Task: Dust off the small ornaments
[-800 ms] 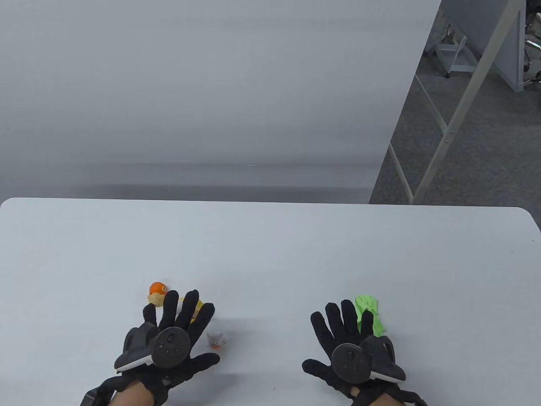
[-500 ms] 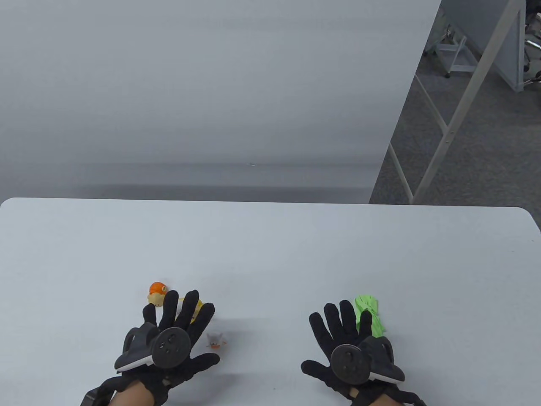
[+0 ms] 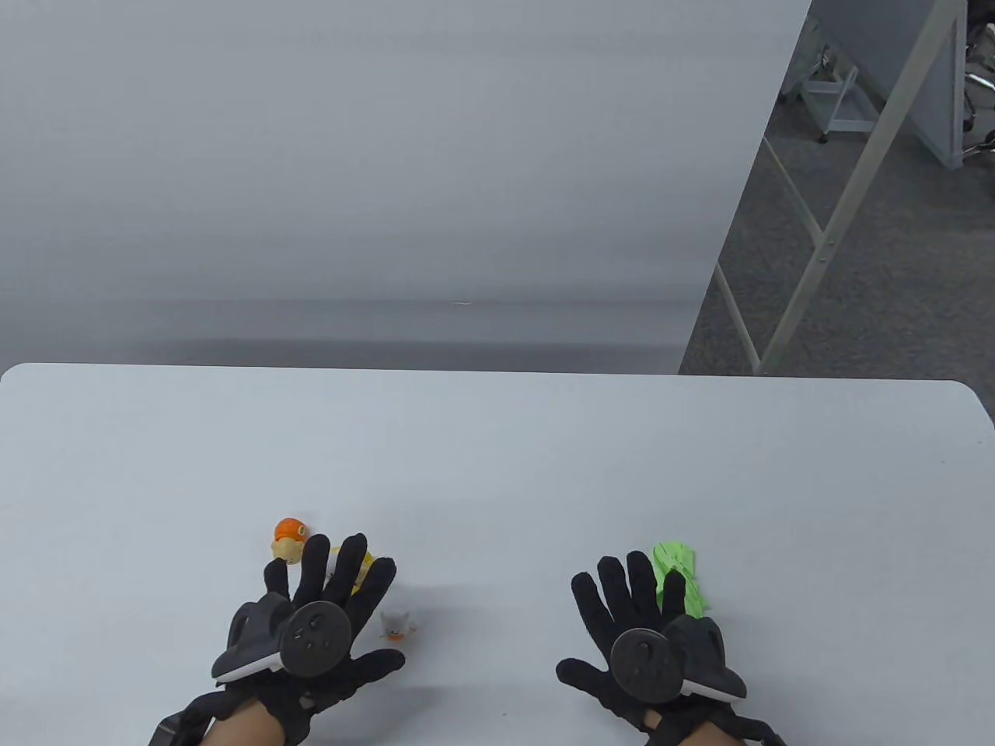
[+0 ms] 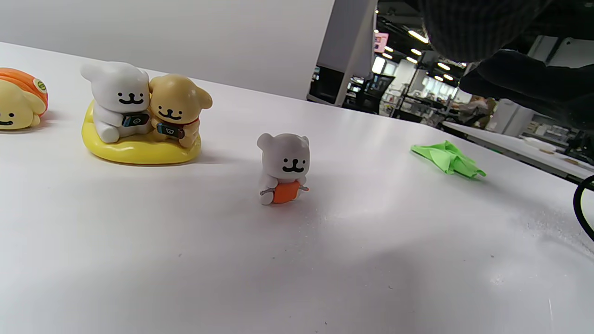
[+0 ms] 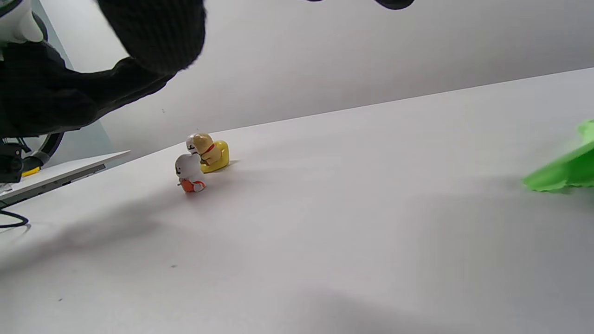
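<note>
Three small ornaments stand on the white table (image 3: 497,466). An orange-capped cream figure (image 3: 288,538) (image 4: 18,99) is at the far left. A yellow-based pair of a white and a tan animal (image 4: 141,113) (image 5: 209,150) is half hidden under my left hand's fingers in the table view (image 3: 362,561). A small grey bear with an orange piece (image 3: 398,623) (image 4: 284,169) (image 5: 189,174) stands nearest. A crumpled green cloth (image 3: 678,579) (image 4: 448,160) (image 5: 564,169) lies at the right. My left hand (image 3: 322,606) is open with spread fingers above the ornaments. My right hand (image 3: 633,606) is open beside the cloth, holding nothing.
The table's far edge (image 3: 497,373) meets a grey partition wall (image 3: 389,155). Metal table legs (image 3: 847,186) and carpet floor show at the upper right. A black cable (image 4: 582,208) lies at the right edge of the left wrist view.
</note>
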A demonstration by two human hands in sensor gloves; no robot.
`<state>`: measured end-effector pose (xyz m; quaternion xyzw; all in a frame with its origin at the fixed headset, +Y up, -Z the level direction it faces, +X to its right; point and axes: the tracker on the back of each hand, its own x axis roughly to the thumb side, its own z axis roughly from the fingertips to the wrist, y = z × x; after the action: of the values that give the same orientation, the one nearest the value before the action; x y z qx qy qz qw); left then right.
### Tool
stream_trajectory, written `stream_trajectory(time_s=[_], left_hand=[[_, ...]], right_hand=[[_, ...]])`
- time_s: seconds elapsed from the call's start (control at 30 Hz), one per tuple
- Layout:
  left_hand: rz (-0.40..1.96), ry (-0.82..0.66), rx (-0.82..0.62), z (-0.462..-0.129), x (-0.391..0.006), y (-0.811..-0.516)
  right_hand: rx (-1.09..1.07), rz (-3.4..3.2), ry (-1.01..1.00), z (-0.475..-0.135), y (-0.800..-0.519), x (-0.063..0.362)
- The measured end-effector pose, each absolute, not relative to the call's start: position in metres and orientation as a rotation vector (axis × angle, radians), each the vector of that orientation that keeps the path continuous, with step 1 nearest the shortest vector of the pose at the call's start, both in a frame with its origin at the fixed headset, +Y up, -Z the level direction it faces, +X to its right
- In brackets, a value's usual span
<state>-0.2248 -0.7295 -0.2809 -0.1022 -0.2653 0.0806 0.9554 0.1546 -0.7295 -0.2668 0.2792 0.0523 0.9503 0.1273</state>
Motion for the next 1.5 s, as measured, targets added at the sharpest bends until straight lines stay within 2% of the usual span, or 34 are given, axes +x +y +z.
stream_trajectory(time_s=[0.17, 0.37, 0.5, 0.67, 0.73, 0.8, 0.93, 1.07, 1.17, 1.33, 1.5], left_hand=[[0.172, -0.536, -0.194, -0.281, -0.226, -0.728], [0.171, -0.539, -0.178, -0.280, -0.228, -0.727], [0.176, -0.536, -0.179, -0.280, -0.228, -0.726], [0.178, -0.534, -0.193, -0.281, -0.228, -0.730], [0.174, -0.530, -0.203, -0.282, -0.228, -0.732], [0.175, -0.530, -0.204, -0.282, -0.228, -0.732], [0.162, -0.510, -0.202, -0.282, -0.229, -0.732], [0.173, -0.504, -0.207, -0.285, -0.232, -0.732], [0.170, -0.502, -0.209, -0.285, -0.232, -0.732], [0.168, -0.508, -0.202, -0.285, -0.231, -0.733], [0.168, -0.506, -0.189, -0.285, -0.231, -0.733]], right_hand=[[0.600, 2.729, 0.006, -0.283, -0.709, 0.180], [0.313, 2.808, -0.011, -0.325, -0.694, 0.213], [0.129, 2.862, 0.084, -0.355, -0.705, 0.228], [-0.023, 2.884, 0.293, -0.382, -0.743, 0.232], [-0.022, 2.894, 0.502, -0.389, -0.762, 0.229], [-0.026, 2.948, 0.579, -0.393, -0.777, 0.226], [-0.056, 3.081, 0.556, -0.394, -0.788, 0.218], [0.085, 3.177, 0.438, -0.393, -0.785, 0.209], [0.168, 3.145, 0.461, -0.391, -0.778, 0.205], [0.332, 3.132, 0.292, -0.379, -0.739, 0.194], [0.534, 3.123, 0.125, -0.353, -0.700, 0.179]])
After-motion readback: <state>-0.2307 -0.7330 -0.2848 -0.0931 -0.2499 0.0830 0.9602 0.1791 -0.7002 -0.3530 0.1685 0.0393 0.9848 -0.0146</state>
